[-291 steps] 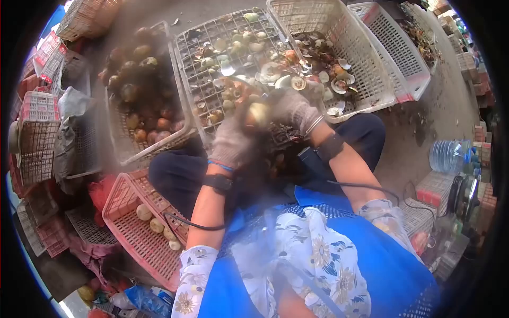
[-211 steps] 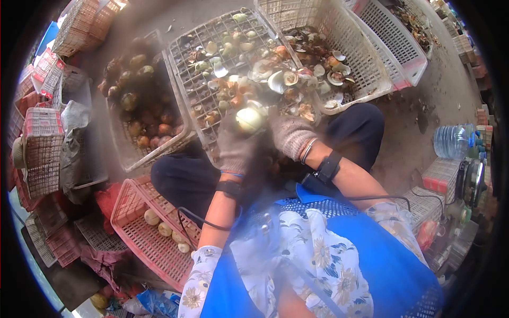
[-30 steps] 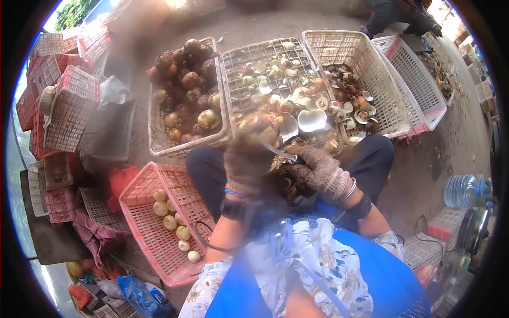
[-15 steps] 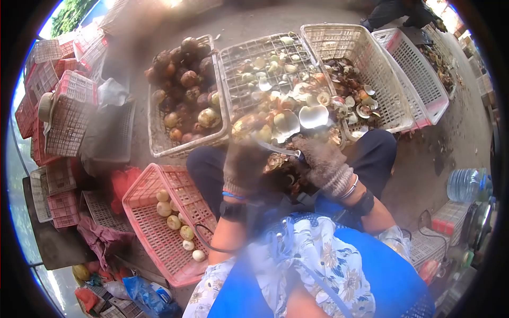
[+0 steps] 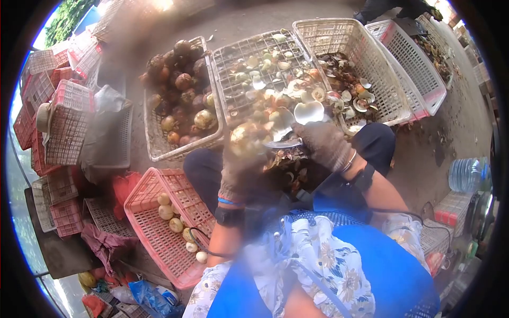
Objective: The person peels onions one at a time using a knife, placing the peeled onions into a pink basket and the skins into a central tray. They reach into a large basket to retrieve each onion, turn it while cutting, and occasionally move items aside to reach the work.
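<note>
My gloved left hand (image 5: 241,167) is closed around a pale brownish onion (image 5: 247,139), held above the near edge of the middle crate; the picture is blurred there. My gloved right hand (image 5: 324,144) grips a knife (image 5: 283,143), its curved blade reaching left to the onion. Under and beyond my hands, cut onion pieces and a white onion shell (image 5: 309,112) lie on the upturned grid crate (image 5: 260,49). Loose brown skins (image 5: 297,177) show below the blade, between my knees.
A crate (image 5: 150,127) of unpeeled onions stands at left, a pink crate (image 5: 154,222) with peeled ones nearer. Right of the middle is a crate (image 5: 374,69) with skins and scraps. A water bottle (image 5: 466,175) stands far right; a person's dark-clothed leg (image 5: 387,8) shows at top.
The onion in my left hand shows more fully beside the blade. My right hand has moved slightly up with the knife, and the view has shifted a little.
</note>
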`<state>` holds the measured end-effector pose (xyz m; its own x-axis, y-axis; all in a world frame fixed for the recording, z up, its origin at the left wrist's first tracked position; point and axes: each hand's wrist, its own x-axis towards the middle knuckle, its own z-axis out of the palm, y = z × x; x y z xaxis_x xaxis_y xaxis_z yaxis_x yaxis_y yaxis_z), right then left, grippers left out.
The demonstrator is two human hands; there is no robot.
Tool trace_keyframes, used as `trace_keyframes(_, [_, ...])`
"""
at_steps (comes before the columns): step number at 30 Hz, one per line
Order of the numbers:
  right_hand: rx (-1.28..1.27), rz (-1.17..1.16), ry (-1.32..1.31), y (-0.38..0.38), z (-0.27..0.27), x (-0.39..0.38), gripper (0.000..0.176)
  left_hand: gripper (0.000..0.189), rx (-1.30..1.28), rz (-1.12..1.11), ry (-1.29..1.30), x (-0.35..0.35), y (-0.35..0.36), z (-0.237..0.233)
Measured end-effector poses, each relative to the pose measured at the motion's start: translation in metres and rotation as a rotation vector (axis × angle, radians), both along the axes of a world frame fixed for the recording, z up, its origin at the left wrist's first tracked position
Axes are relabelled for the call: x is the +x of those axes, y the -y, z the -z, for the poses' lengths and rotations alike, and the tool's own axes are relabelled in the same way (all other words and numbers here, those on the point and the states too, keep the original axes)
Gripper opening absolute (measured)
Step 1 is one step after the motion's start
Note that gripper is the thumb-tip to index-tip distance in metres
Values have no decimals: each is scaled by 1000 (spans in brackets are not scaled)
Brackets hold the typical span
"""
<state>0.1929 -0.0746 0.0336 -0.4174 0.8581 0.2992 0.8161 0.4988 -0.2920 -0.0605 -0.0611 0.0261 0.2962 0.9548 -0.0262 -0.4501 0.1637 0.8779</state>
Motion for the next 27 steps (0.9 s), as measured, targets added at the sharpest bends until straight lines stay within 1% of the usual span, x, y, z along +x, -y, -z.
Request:
trace_keyframes(1, [26, -1, 61, -6, -5, 3, 35, 68, -63, 90, -3, -2, -1, 4])
trace_keyframes(2, [47, -4, 119, -8, -11, 4, 33, 68, -69, 88, -3, -4, 8, 7])
trace_keyframes(3, [46, -5, 119, -12, -15, 7, 33, 62, 448, 94, -560, 3, 15, -16])
trace_keyframes(4, [123, -38, 101, -15, -18, 10, 29, 56, 969, 94, -1113, 8, 20, -32])
trace_keyframes(5, [197, -71, 82, -16, -19, 10, 26, 39, 687, 89, -974, 9, 24, -35])
trace_keyframes(6, [199, -76, 82, -16, -19, 9, 26, 39, 686, 84, -975, 12, 24, -45])
trace_keyframes(8, [-1, 20, 97, -8, -16, 5, 26, 30, 907, -52, -1109, 19, 22, -62])
trace_keyframes(9, [-87, 55, -77, -5, -8, -3, 26, 30, 911, -61, -1109, 16, 19, -47])
trace_keyframes(10, [-254, 94, -173, 2, -7, -11, 17, 34, 812, -97, -949, 9, 17, -16])
trace_keyframes(11, [-533, 136, -477, 18, 17, -21, 22, 37, 718, -132, -785, 5, 13, 11])
trace_keyframes(12, [-812, 170, -780, 26, 40, -27, 29, 37, 721, -138, -780, 6, 8, 29])
trace_keyframes(13, [-820, 177, -784, 29, 25, -31, 29, 35, 702, -99, -799, 7, 8, 43])
trace_keyframes(14, [-986, 238, -936, 30, 5, -32, 26, 33, 690, -65, -815, 8, 7, 56])
trace_keyframes(15, [-1148, 300, -1090, 28, -8, -32, 24, 27, 158, 48, -566, 12, 11, 62])
trace_keyframes(16, [-1143, 305, -1093, 24, -10, -29, 24, 27, 162, 54, -564, 9, 11, 67])
trace_keyframes(18, [-859, 372, -1023, 13, -13, -21, 22, 29, 336, 71, -622, -1, 13, 72])
trace_keyframes(19, [-793, 332, -1079, 8, 2, -15, 20, 29, 338, 72, -618, 3, 10, 56])
trace_keyframes(20, [-793, 337, -1076, 0, 14, -11, 20, 35, 402, 182, -801, 6, 8, 40])
trace_keyframes(21, [-541, 181, -838, -10, 22, -6, 26, 41, 466, 295, -984, 10, 5, 25])
trace_keyframes(22, [-294, 31, -597, -14, 28, -2, 32, 41, 465, 302, -980, 10, 1, 20])
trace_keyframes(23, [-242, -68, -523, -15, 29, -1, 40, 50, 783, 290, -1077, 10, -5, 15])
trace_keyframes(24, [-244, -62, -523, -19, 37, -4, 40, 59, 1107, 268, -1157, 11, -10, 10])
trace_keyframes(25, [-482, -54, -828, -24, 54, -11, 41, 75, 218, 313, -674, 26, -6, -28])
trace_keyframes(26, [-723, -43, -1133, -26, 35, -25, 42, 75, 213, 320, -674, 27, -8, -30])
trace_keyframes(27, [-78, -215, -415, -18, 7, -13, 44, 80, 212, 357, -661, 27, -12, -31])
